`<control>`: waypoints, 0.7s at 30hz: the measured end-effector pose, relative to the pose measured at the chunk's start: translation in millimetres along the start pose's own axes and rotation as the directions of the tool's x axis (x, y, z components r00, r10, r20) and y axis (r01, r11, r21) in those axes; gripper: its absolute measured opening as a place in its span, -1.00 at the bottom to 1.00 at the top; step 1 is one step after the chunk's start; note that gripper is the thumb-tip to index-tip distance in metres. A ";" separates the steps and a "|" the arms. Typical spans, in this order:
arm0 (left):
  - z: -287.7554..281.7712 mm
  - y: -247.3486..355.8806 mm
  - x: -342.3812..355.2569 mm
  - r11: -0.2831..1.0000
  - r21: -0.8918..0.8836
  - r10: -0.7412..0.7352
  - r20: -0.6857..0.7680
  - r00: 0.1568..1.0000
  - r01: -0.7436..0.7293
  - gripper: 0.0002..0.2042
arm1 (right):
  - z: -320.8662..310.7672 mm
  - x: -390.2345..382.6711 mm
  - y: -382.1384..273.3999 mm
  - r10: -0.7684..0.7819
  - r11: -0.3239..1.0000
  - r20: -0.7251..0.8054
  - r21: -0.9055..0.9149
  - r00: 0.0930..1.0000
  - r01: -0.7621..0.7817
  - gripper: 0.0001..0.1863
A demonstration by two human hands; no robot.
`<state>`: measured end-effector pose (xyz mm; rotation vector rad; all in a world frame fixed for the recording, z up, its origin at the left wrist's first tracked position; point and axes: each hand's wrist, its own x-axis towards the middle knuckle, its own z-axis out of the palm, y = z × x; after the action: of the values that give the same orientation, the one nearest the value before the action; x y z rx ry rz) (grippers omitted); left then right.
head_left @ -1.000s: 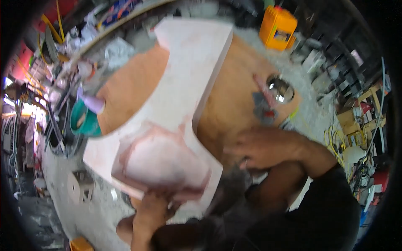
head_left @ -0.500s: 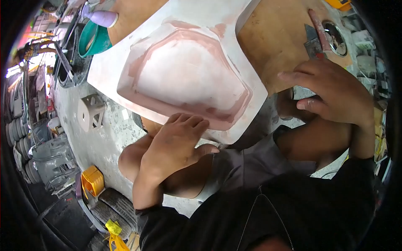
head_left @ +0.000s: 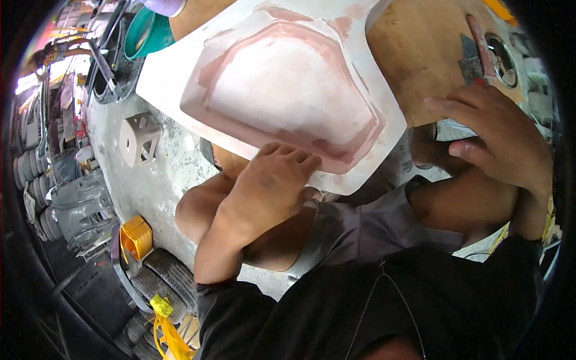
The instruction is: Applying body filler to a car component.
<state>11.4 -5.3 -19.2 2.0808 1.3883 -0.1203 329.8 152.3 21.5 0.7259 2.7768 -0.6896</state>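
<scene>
Everything has slid up the view over the last second, taking the far end of the white panel (head_left: 288, 78) out of sight, while the left hand (head_left: 264, 189) stays at its near edge. Those fingers are bent and close together, tips on the rim; whether the thumb clamps from underneath I can't tell. On the person's right, the right hand (head_left: 498, 135) hangs loosely spread, thumb well apart, nothing visible in it, just off the panel's corner. The panel lies on a brown board (head_left: 408, 54), which also carries a scraper (head_left: 470, 60) beyond the right hand. The left hand covers part of the near rim. Leftward are a green tub (head_left: 137, 39) and a pale stool (head_left: 137, 143).
</scene>
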 end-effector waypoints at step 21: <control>-2.7 -7.4 -7.8 0.991 0.062 -0.111 -0.077 0.991 0.116 -0.59 | -0.1 -0.6 -0.7 0.037 0.999 0.039 0.004 0.999 -0.038 -0.31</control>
<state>0.9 -8.2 -17.2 2.0776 1.5675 -0.1400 329.9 151.6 22.0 0.7555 2.7204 -0.6957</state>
